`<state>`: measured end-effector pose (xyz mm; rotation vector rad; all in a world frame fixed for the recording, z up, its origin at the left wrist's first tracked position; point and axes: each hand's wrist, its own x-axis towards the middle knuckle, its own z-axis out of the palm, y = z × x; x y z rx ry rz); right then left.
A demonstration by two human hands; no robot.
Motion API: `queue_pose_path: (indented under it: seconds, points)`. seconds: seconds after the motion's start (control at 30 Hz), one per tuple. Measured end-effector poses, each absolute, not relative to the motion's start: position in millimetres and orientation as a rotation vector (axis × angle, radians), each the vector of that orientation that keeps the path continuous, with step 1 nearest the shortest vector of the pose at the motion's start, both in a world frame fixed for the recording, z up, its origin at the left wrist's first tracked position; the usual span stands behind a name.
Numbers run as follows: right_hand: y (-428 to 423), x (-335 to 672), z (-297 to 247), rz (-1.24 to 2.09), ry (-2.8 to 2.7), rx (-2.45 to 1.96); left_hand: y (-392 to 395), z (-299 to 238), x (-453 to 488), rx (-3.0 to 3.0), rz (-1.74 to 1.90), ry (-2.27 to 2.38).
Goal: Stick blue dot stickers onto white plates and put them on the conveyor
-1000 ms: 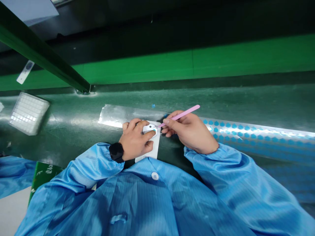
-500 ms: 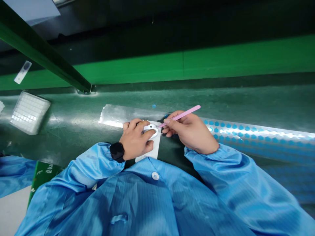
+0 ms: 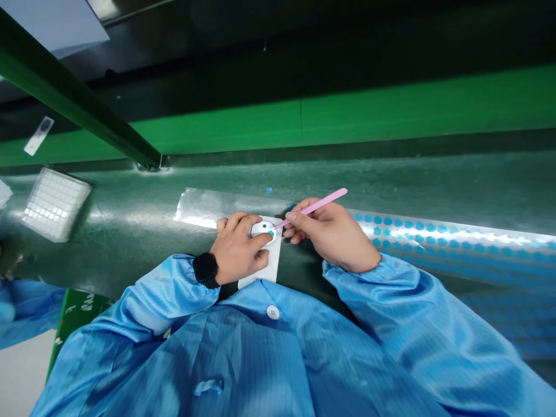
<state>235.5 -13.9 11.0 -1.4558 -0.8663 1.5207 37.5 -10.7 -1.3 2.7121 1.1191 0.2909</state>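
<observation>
My left hand [image 3: 238,246], with a black watch at its wrist, grips a small white rounded part [image 3: 259,227] between thumb and fingers. The part bears a dark dot and rests against a flat white plate [image 3: 270,263], partly hidden by the hand. On the white part, at my thumb tip, sits a small blue dot [image 3: 271,233]. My right hand [image 3: 334,231] pinches pink tweezers [image 3: 324,201], their tips at the right side of the white part, close to the blue dot. Whether the tips touch it I cannot tell.
A clear film strip [image 3: 391,223] with rows of blue dots runs right. A loose blue dot [image 3: 269,190] lies behind my hands. At left are a white gridded tray [image 3: 56,204], a green post [image 3: 108,124] and another person's blue sleeve [image 3: 30,307].
A blue dot now shows on the white part by my left thumb, where none was visible before. Both hands keep nearly the same hold; the view has shifted slightly.
</observation>
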Motion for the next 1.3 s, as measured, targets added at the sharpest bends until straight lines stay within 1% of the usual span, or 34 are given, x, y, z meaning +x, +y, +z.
queue_pose_path:
  seconds: [0.13, 0.4, 0.5, 0.6, 0.77, 0.87, 0.93, 1.07, 1.2, 1.3]
  points:
    - [-11.9, 234.8, 13.0, 1.55, -0.78, -1.419, -6.4, 3.3, 35.4, 2.672, 0.226, 1.107]
    - [-9.3, 240.1, 20.3, 1.673, -0.639, -1.321, 9.2, 19.6, 47.6, 2.527, -0.043, 1.069]
    - [-6.7, 244.1, 16.9, 1.71, -0.655, -1.298, 28.2, 23.0, 51.3, 2.477, -0.01, 1.055]
    - [-6.3, 245.9, 15.2, 1.756, -0.674, -1.263, 65.8, 31.8, 52.4, 2.448, 0.099, 1.05]
    - [-8.7, 244.1, 14.4, 1.728, -0.659, -1.218, 164.1, 66.9, 64.4, 2.571, 0.203, 1.192]
    - [-9.2, 243.1, 12.9, 1.72, -0.674, -1.201, 213.9, 89.9, 77.2, 2.604, 0.343, 1.361]
    - [-9.2, 242.9, 11.3, 1.711, -0.68, -1.182, 230.3, 96.2, 83.1, 2.583, 0.45, 1.523]
    - [-7.4, 243.0, 7.5, 1.714, -0.698, -1.147, 221.5, 76.0, 78.7, 2.503, 0.502, 1.737]
    - [-3.8, 240.0, 4.9, 1.712, -0.738, -1.145, 188.7, 42.5, 56.1, 2.45, 0.403, 1.814]
    - [-1.6, 234.0, 5.8, 1.695, -0.804, -1.178, 166.8, 33.4, 43.2, 2.469, 0.438, 1.825]
